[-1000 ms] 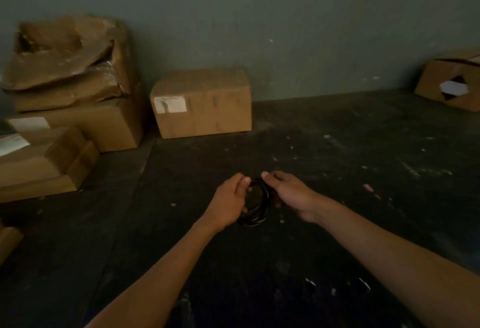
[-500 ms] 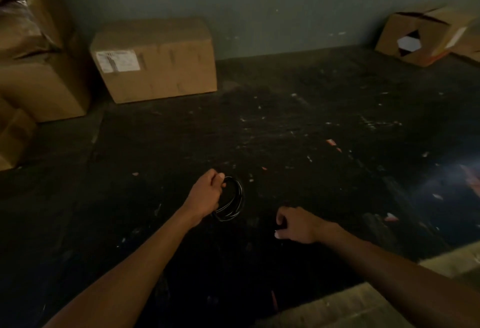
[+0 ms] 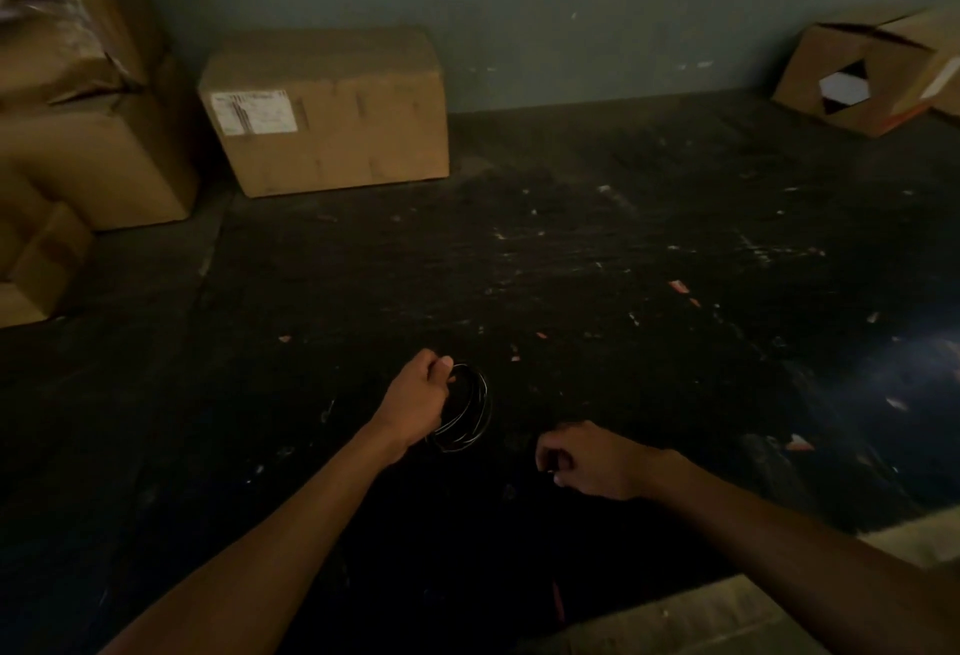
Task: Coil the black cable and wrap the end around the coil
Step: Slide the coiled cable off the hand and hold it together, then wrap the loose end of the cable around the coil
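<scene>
Head view: a labelled cardboard box (image 3: pixel 324 111) is seen far left against the wall. Near centre, the coiled black cable (image 3: pixel 470 407) is gripped by the left hand (image 3: pixel 415 402). Just right, the right hand (image 3: pixel 592 462) is curled loosely; any cable end within cannot be told.

Dim, underexposed scene under weak, warm indoor light.

Brightest on the cardboard box (image 3: pixel 327 109) and grey wall (image 3: pixel 571 5); near-black across the floor (image 3: pixel 597 249), swallowing the black cable (image 3: pixel 475 407) except for thin glints. Bluish flare at right edge. Soft, grainy throughout; motion-smeared stacked boxes (image 3: pixel 78 83) at upper left; wide-angle bending toward corners.
</scene>
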The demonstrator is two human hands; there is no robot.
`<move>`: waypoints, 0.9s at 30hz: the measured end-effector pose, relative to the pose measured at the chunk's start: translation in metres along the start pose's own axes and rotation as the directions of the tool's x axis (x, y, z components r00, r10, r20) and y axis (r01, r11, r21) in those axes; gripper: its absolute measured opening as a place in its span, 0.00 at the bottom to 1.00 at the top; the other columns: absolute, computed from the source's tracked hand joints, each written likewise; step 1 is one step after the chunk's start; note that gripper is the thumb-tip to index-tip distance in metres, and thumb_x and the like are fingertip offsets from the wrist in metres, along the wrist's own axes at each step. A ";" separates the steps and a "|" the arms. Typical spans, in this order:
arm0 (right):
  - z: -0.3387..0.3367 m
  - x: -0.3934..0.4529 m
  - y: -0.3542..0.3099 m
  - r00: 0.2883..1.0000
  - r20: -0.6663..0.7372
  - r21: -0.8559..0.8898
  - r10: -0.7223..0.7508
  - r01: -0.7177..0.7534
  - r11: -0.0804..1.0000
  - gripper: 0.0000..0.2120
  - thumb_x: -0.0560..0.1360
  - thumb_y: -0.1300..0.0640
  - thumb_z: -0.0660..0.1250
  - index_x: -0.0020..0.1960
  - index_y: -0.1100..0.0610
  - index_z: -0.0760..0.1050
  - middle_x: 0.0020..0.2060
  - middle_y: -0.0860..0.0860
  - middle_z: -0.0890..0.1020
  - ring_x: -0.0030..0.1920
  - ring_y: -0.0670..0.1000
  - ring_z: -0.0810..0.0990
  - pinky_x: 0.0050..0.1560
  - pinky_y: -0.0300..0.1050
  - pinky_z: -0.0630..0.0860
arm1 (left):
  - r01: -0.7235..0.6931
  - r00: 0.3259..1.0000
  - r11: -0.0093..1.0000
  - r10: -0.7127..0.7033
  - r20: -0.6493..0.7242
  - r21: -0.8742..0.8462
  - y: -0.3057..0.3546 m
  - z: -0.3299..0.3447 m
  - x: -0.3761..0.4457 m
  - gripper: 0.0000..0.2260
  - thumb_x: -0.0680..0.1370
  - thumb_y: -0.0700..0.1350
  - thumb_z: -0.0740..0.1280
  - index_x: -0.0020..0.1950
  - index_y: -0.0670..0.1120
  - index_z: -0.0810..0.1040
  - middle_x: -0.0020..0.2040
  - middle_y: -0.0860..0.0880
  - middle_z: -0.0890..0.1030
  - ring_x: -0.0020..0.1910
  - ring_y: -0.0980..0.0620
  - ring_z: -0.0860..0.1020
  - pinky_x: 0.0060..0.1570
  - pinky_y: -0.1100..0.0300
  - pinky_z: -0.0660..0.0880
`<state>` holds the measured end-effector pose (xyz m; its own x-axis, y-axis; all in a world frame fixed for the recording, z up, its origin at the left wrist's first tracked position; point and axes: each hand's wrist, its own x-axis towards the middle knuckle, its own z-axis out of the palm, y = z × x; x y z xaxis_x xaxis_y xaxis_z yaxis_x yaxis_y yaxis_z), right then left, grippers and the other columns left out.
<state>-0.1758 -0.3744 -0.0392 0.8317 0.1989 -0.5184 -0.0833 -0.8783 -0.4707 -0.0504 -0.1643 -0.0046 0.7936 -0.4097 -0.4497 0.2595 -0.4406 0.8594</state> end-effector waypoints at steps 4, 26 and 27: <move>-0.001 -0.003 -0.003 0.996 0.037 -0.092 -0.082 0.085 0.992 0.07 0.77 0.58 0.64 0.54 0.51 0.76 0.54 0.51 0.73 0.51 0.46 0.72 0.56 0.46 0.71 | 0.039 0.999 0.996 -0.038 0.003 -0.082 0.000 -0.002 -0.003 0.10 0.83 0.49 0.56 0.53 0.45 0.74 0.37 0.48 0.71 0.31 0.54 0.68 0.32 0.60 0.67; -0.092 0.012 -0.090 0.771 -0.532 -0.217 -0.350 0.275 0.937 0.07 0.78 0.56 0.64 0.55 0.50 0.75 0.52 0.47 0.76 0.51 0.45 0.76 0.53 0.44 0.76 | -0.026 0.999 0.988 0.033 0.041 -0.153 0.034 -0.003 -0.019 0.09 0.84 0.49 0.56 0.48 0.46 0.71 0.32 0.50 0.67 0.29 0.54 0.66 0.29 0.59 0.66; -0.092 0.013 -0.091 0.761 -0.550 -0.219 -0.345 0.267 0.938 0.07 0.78 0.56 0.64 0.55 0.50 0.75 0.52 0.47 0.75 0.52 0.45 0.75 0.55 0.44 0.76 | -0.034 0.998 0.985 0.041 0.036 -0.170 0.037 -0.004 -0.020 0.10 0.84 0.48 0.56 0.47 0.46 0.71 0.32 0.50 0.67 0.29 0.55 0.66 0.29 0.59 0.66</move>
<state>-0.1066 -0.3315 0.0627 0.9632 0.2153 0.1607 0.2644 -0.8665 -0.4234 -0.0544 -0.1692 0.0375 0.7830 -0.4563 -0.4228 0.3219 -0.2844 0.9030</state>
